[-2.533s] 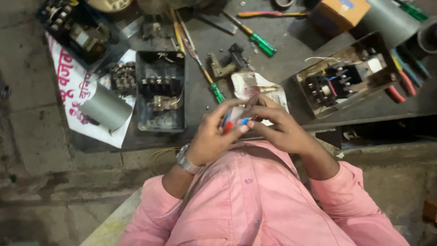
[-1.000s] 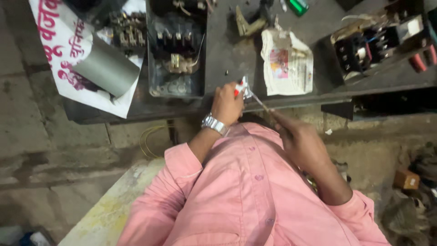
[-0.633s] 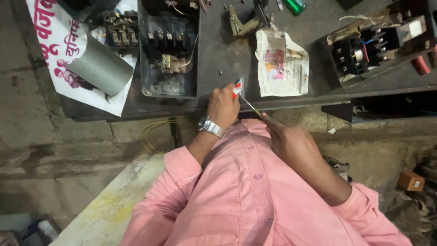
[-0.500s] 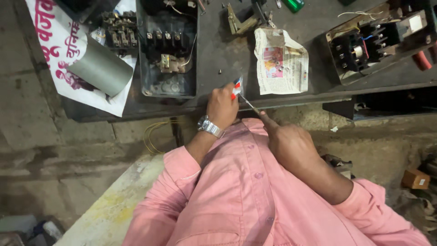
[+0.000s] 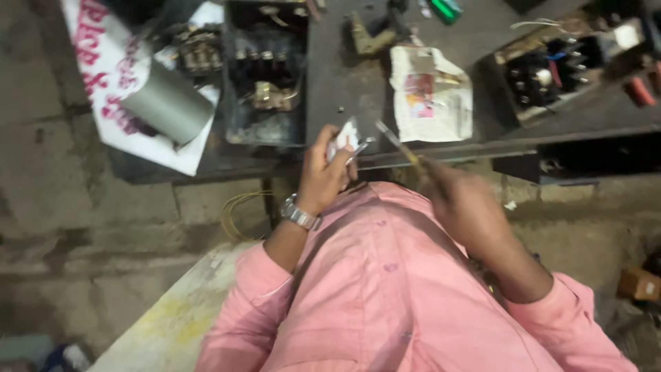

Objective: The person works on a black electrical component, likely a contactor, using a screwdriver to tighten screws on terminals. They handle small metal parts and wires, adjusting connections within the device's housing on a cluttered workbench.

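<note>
My left hand [image 5: 322,176], with a metal wristwatch on its wrist, grips a small white and red part [image 5: 344,140] just off the near edge of the dark workbench [image 5: 344,83]. My right hand [image 5: 463,201] is blurred and holds a thin screwdriver [image 5: 398,145] whose tip points up-left toward the small part. Both hands sit above my pink shirt, close to the bench edge.
On the bench lie an open dark switch box [image 5: 265,76] with contacts, a grey cylinder [image 5: 167,103] on a white sheet with red print [image 5: 110,83], a crumpled printed paper [image 5: 432,93], and an open wired box [image 5: 551,69] at right. Yellow wire [image 5: 234,210] hangs below.
The view has shifted downward, so the bench sits higher in frame. My hands moved apart: the left keeps the small part, the right drew the screwdriver back to the right.
</note>
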